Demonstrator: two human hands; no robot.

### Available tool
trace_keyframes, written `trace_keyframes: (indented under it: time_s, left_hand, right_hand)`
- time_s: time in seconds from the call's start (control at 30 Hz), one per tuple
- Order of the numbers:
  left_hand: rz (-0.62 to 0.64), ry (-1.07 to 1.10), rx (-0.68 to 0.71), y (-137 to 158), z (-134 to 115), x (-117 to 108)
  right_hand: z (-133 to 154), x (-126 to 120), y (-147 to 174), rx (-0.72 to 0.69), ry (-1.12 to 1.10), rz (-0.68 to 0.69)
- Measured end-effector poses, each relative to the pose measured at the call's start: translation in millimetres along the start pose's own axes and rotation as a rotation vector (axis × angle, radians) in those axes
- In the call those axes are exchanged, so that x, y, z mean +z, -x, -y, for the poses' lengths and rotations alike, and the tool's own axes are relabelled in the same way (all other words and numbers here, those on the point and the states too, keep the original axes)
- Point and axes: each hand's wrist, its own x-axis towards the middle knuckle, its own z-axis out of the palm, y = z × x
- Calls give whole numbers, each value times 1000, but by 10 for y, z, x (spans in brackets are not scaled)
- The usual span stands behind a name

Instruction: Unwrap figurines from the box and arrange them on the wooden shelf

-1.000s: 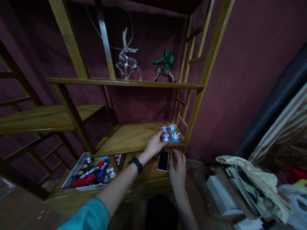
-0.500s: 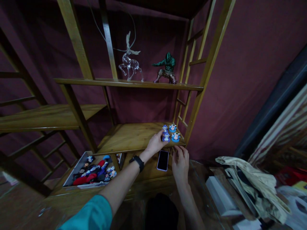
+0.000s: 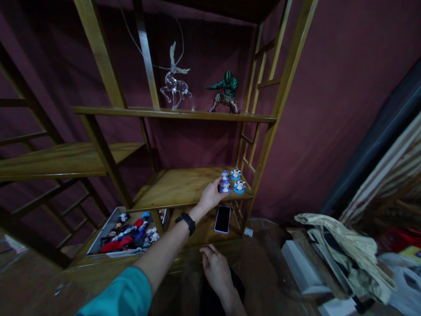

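My left hand [image 3: 210, 195], with a black watch on its wrist, reaches onto the lower shelf [image 3: 174, 186]. Its thumb and fingers close around the front purple figurine [image 3: 225, 187], which stands upright. Directly behind that is a second purple figurine [image 3: 225, 175]. To their right stand two figurines on blue bases, one in front [image 3: 239, 187] and one at the back [image 3: 235, 174]. My right hand [image 3: 216, 268] hovers low before the unit, holding nothing, its fingers loosely bent and apart. A phone [image 3: 222, 219] lies between my hands, on the level below.
On the upper shelf [image 3: 184, 114] stand a clear deer figure [image 3: 177, 85] and a crouching green figure [image 3: 227, 92]. A box [image 3: 95, 245] of small toys sits at lower left. Folded cloth [image 3: 342, 245] and a white box [image 3: 301, 267] lie on the right.
My right hand has drawn back from the shelf edge, down and to the left. My left hand stays at the front purple figurine. The view has shifted slightly.
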Motion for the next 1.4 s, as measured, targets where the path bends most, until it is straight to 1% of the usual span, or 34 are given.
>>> trace_keyframes:
  time_s: [0.17,0.33,0.5,0.67,0.87,0.97,1.07,1.1,1.17,1.23,1.27,1.33,1.4]
  left_hand:
    - [-3,-1,-17,-9,20,15]
    - [-9,-8,-21,-1,-20,12]
    - [-24,-17,-25,15,-78,9]
    - [-23,0,-25,17,-81,-1]
    - [-22,103,-61,1,-55,13]
    - [7,202,-93,-30,-28,14]
    - [51,374,-149,-94,37,-51]
    - [47,431,-177,-126,68,-91]
    - [-2,514,-227,-211,134,-180]
    - [-65,545,-247,-324,195,-248]
    - [-77,548,-249,-390,219,-261]
    - [-54,543,-251,-528,254,-235]
    - [2,526,-244,-656,276,-151]
  right_hand:
    - [19,-15,-29,45,134,11]
    - [32,10,-23,33,224,39]
    - [46,-38,-23,47,211,10]
    - [41,-72,-28,53,196,-7]
    - [20,-62,-32,51,155,-27]
    - [20,-57,-29,54,138,-30]
    - [12,-56,-18,45,125,-35]
    - [7,-56,-14,42,122,-38]
    - [-4,-56,-9,42,116,-40]
    - [-9,-54,-12,49,109,-44]
    - [-7,-50,-16,53,104,-49]
    - [4,-38,-28,58,96,-57]
    - [20,-17,-41,64,99,-56]
